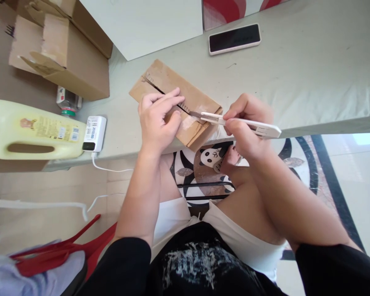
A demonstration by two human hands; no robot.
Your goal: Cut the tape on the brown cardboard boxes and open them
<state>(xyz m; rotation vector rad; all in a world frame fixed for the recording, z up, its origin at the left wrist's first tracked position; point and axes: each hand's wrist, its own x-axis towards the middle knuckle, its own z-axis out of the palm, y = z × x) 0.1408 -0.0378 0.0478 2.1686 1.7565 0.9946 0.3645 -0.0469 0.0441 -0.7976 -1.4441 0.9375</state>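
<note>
A small brown cardboard box [189,92] lies at a slant near the table's front edge, with a dark slit running along its top seam. Across its top rests my left hand [160,117], fingers spread and pressing on the cardboard beside the seam. My right hand [246,121] grips a white box cutter [262,128] by its handle. The cutter's blade is out, and its tip touches the seam near the box's right end. Clear tape with ragged edges shows at both ends of the seam.
A phone [234,39] lies behind the box on the cloth-covered table [311,70]. At left are a white power bank [94,133] with a cable, a yellow jug [33,129], a plastic bottle [68,100] and an open carton [83,65]. A white panel [151,24] stands at the back.
</note>
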